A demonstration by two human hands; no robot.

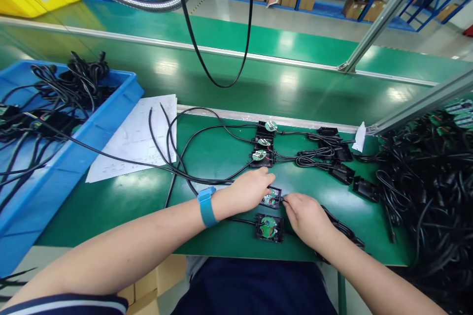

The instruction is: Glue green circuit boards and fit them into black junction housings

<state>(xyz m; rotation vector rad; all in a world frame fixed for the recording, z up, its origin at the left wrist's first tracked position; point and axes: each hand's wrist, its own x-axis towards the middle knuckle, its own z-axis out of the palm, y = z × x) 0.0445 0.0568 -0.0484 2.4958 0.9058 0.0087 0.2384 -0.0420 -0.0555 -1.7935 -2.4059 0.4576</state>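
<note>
A small black plastic housing with a green circuit board (272,198) lies on the green bench between my hands. My left hand (251,189), a blue band at its wrist, reaches over the housing's left end, its bent fingers gripping it; the thumb is partly hidden. My right hand (308,217) is closed in a pinch on a thin black cable at the housing's right end. Just below sits another open housing with a round green board (269,227). Above are several more open housings (264,141) in a column, cables running out both sides.
A blue bin (127,81) of black cables stands left, beside printed sheets (136,133). At right lies a large heap of black cables (424,197), with coiled cables (314,157) nearer the middle and a white tube (359,138) behind. A black cable loop (221,83) hangs overhead.
</note>
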